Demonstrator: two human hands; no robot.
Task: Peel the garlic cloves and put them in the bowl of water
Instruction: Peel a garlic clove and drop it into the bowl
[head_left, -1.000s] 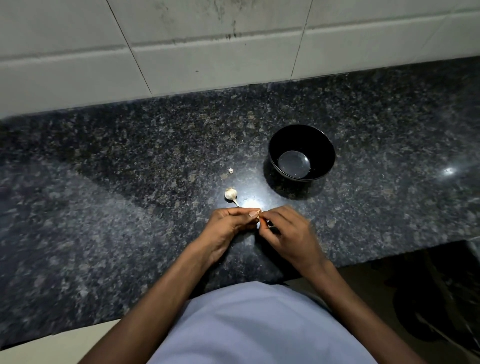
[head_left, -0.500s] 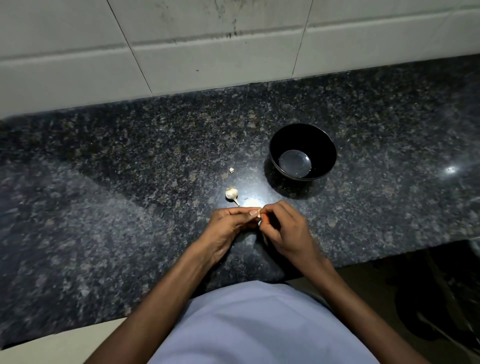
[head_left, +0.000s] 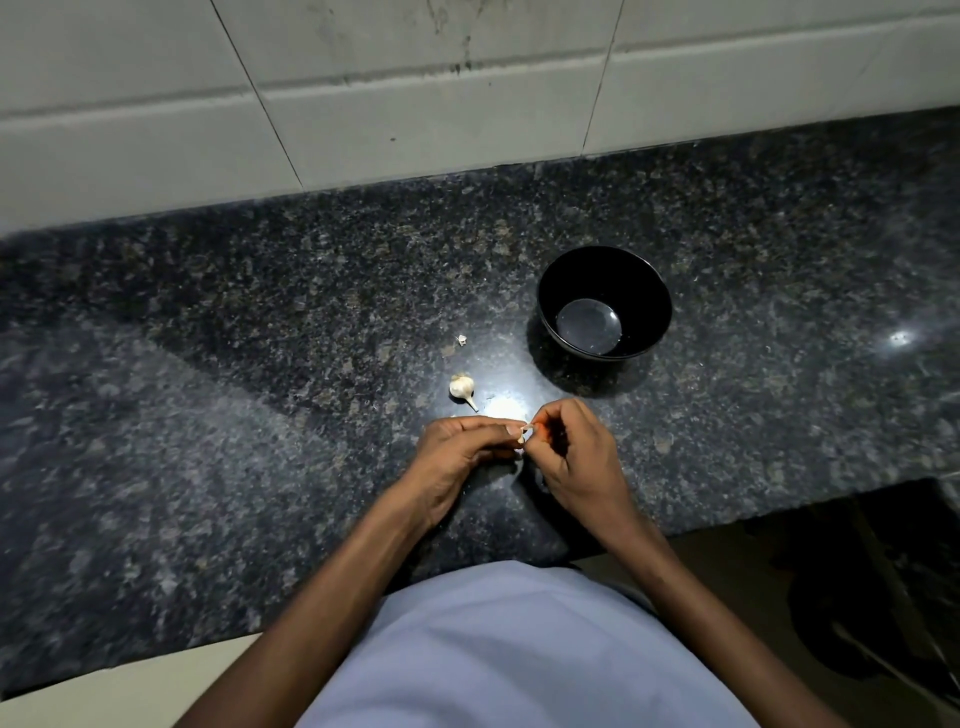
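Note:
A small pale garlic clove (head_left: 523, 434) is pinched between the fingertips of my left hand (head_left: 464, 453) and my right hand (head_left: 576, 448), just above the counter's near middle. My right thumb and forefinger grip its thin skin at the top. A small white garlic bulb (head_left: 462, 388) with a short stalk lies on the counter just beyond my left hand. The black bowl (head_left: 649, 291) with a little water at its bottom stands farther back and to the right of my hands.
The dark speckled granite counter (head_left: 208, 415) runs to a white tiled wall (head_left: 415, 78) at the back. A scrap of garlic skin (head_left: 461, 340) lies left of the bowl. The counter's front edge drops off at the lower right to a dark floor.
My right hand has lifted slightly and its fingers now pinch the clove's top. My left hand stays in place on the clove.

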